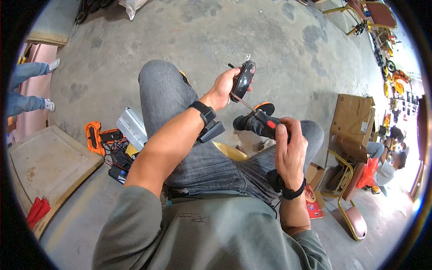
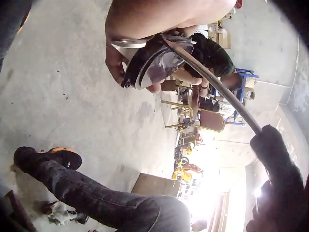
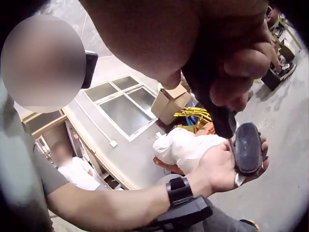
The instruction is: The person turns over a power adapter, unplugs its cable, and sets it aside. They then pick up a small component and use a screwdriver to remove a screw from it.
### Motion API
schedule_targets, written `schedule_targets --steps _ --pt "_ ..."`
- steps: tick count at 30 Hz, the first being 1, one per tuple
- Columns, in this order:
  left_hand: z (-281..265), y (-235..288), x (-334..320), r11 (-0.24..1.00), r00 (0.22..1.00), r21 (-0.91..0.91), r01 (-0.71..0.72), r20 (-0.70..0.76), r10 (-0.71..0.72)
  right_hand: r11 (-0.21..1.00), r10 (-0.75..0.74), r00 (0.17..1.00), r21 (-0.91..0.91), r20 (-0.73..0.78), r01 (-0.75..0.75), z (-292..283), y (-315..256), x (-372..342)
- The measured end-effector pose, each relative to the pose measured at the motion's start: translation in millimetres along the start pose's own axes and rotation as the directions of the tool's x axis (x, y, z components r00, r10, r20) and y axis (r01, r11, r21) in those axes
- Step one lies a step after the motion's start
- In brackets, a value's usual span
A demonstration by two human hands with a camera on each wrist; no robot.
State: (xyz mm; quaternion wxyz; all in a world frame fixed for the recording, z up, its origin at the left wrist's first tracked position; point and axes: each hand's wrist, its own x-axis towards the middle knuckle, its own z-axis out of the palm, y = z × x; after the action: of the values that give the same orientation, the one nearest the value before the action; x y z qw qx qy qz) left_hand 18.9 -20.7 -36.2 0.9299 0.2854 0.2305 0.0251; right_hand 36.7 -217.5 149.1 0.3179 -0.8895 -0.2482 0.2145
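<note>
My left hand grips a glossy black oval device, held up above the floor beyond my knees. A bright metal tab sticks out at its far end, and a pale metal piece shows beside it in the left wrist view. In my right hand is a screwdriver with a black and red handle, its fingers curled round the grip. The long shaft runs to the near end of the device, its tip right at the edge. Seen from the right wrist, the device's dark broad face lies across the left fingers.
Left of my legs lie a silver finned metal case, an orange tool and tangled black cables. A cardboard box and a tipped gold-framed chair stand at the right. Someone's jeans-clad legs show at far left.
</note>
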Motion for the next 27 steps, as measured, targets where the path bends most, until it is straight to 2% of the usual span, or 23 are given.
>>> schedule_targets --steps 2,4,8,10,11,13,16,18,20,23,24,26,27 --pt "0 0 -1 1.000 1.000 0.012 0.011 0.001 -0.011 1.000 -0.024 1.000 0.004 0.003 0.024 1 0 2" --pt "0 -1 0 1.000 1.000 0.003 0.016 -0.014 -0.016 0.990 -0.140 0.989 -0.023 -0.050 0.139 5 4 4" --pt "-3 -2 1 1.000 1.000 0.013 0.006 -0.014 -0.006 0.968 -0.245 0.970 -0.052 -0.003 0.244 2 4 6" --pt "-6 -4 3 1.000 0.999 0.009 0.020 -0.034 -0.019 0.952 -0.307 0.947 -0.033 -0.090 0.305 6 7 8" --pt "-7 -5 4 1.000 0.999 0.010 0.019 -0.035 -0.019 0.952 -0.307 0.947 -0.033 -0.090 0.306 4 5 8" --pt "-9 -6 6 0.999 0.998 0.007 0.031 -0.063 -0.031 0.987 -0.092 0.996 -0.135 -0.008 0.090 -3 0 6" --pt "-7 -6 4 0.999 0.997 0.008 0.049 -0.065 -0.048 0.991 -0.095 0.994 -0.087 0.063 0.100 -7 1 11" --pt "-7 -5 4 0.999 0.997 0.014 0.040 -0.071 -0.039 0.988 -0.142 0.989 -0.050 0.033 0.144 -5 1 12" --pt "-7 -6 5 0.999 0.997 0.020 0.032 -0.077 -0.030 0.964 -0.261 0.965 -0.053 0.010 0.261 -3 4 12" --pt "-10 -7 5 1.000 0.997 0.000 0.029 -0.072 -0.029 0.959 -0.282 0.958 -0.038 -0.048 0.280 -2 6 12" --pt "-10 -7 5 0.999 0.996 0.003 0.042 -0.076 -0.041 0.959 -0.281 0.958 -0.038 -0.049 0.279 -2 4 11" --pt "-9 -7 6 0.998 0.995 0.006 0.055 -0.078 -0.054 0.984 -0.132 0.989 -0.129 -0.063 0.123 -2 -2 10" --pt "-10 -8 6 0.999 0.995 0.014 0.046 -0.084 -0.045 0.984 -0.132 0.989 -0.128 -0.062 0.123 -5 0 10"
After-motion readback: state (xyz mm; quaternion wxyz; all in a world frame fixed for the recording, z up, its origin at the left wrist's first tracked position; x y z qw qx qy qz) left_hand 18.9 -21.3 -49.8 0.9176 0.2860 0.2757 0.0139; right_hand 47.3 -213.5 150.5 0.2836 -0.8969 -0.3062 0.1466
